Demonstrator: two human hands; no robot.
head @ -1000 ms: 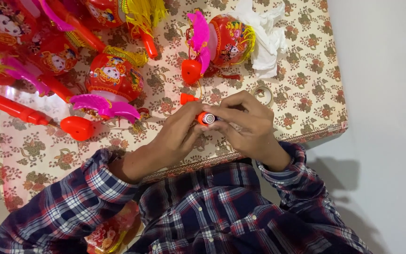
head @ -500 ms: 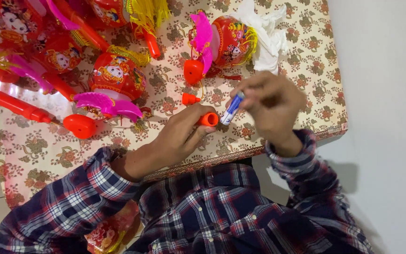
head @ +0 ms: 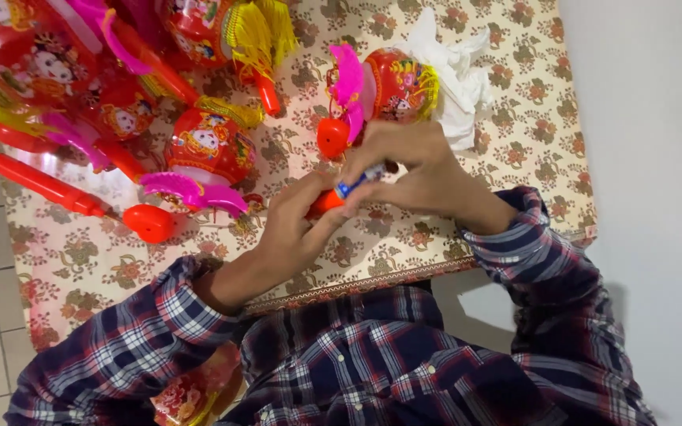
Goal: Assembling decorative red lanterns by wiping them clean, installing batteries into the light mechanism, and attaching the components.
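- Plaid cloth in navy, red and white fills the bottom of the frame: the person's shirt, with both sleeves reaching up toward the middle.
- At lower left, half under the left sleeve, a red and gold patterned piece shows; what it is cannot be told.
- Left hand, centre frame, closes its grip on a small orange-red piece, thumb and fingers wrapped round it.
- Right hand, just above and to the right, pinches a small blue and white cylinder, like a battery, between thumb and fingertips; its lower end meets the orange-red piece.
- Both hands hover over the surface, covered with a beige floral cloth, near its front edge.
- Just behind the right hand lies a red lantern with a pink fringe and a red knob, and beside it, toward upper right, a crumpled white plastic bag.
- To the left lies another round red lantern on a long red handle.
- Upper left holds a heap of more lanterns, red, pink and yellow.
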